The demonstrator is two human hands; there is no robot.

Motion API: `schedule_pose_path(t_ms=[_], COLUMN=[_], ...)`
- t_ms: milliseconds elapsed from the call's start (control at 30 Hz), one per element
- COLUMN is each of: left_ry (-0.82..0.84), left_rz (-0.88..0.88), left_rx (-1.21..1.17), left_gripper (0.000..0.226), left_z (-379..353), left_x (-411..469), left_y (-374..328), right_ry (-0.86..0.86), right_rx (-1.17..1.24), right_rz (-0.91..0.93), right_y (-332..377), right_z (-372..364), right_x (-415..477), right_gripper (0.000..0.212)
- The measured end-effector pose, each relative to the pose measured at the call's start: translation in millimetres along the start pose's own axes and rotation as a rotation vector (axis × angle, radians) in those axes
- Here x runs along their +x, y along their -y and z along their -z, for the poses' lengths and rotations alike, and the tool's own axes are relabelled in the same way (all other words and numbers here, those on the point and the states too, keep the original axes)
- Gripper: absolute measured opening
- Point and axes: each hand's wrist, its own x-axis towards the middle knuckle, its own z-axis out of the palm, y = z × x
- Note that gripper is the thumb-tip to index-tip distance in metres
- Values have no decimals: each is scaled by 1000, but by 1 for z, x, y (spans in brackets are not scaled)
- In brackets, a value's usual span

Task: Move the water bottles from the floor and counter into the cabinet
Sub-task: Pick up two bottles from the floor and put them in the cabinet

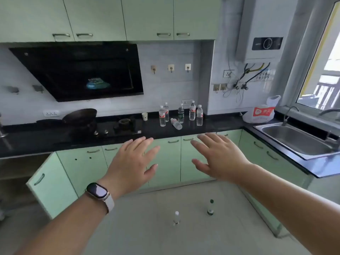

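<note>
Left hand (131, 163) and right hand (221, 157) spread flat, empty, well apart from counter bottles (181, 115) and floor bottles (210, 207).

Two bare forearms enter frame, one from 7 o'clock and one from 4 o'clock, no sleeves visible on either. Left hand (133, 162) has no rings; its wrist carries a smartwatch (97, 191) with a dark rounded-rectangle screen, pale metallic case and a light grey-white strap running toward 4 o'clock of the case. Right hand (219, 159) is bare too, nothing worn on the wrist or fingers.
</note>
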Motion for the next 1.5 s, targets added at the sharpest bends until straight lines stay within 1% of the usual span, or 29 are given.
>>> schedule_pose_path(t_ms=[33,100,300,433,567,767,900,1167,1400,1500], left_ry=[15,44,97,159,256,354,418,436,545,547], left_rz=[-12,-27,-25,12,46,95,125,88,82,76], left_rx=[-2,-6,-10,-9,-22,-22,-49,-112,-242,-288], left_gripper=[52,53,52,52,52,52,52,50,50,49], left_z=[-10,-26,-81,-124,-168,-230,-266,-335,-411,-446], left_x=[2,6,31,67,116,185,208,223,213,208], left_y=[-2,-7,-32,-54,-80,-120,-134,-132,-102,-84], right_ry=[41,58,62,118,161,245,305,398,569,648], right_rx=[-7,-7,41,108,172,243,285,332,328,300], right_rz=[-1,-15,-34,-46,-33,-20,-12,-28,-73,-81], right_y=[0,-3,-38,-80,-133,-216,-246,-253,-228,-215], right_z=[-7,-23,-77,-132,-184,-254,-297,-363,-416,-440], right_x=[-2,-6,-16,-14,-5,6,11,24,42,52], right_gripper=[59,59,58,59,58,58,57,59,61,64])
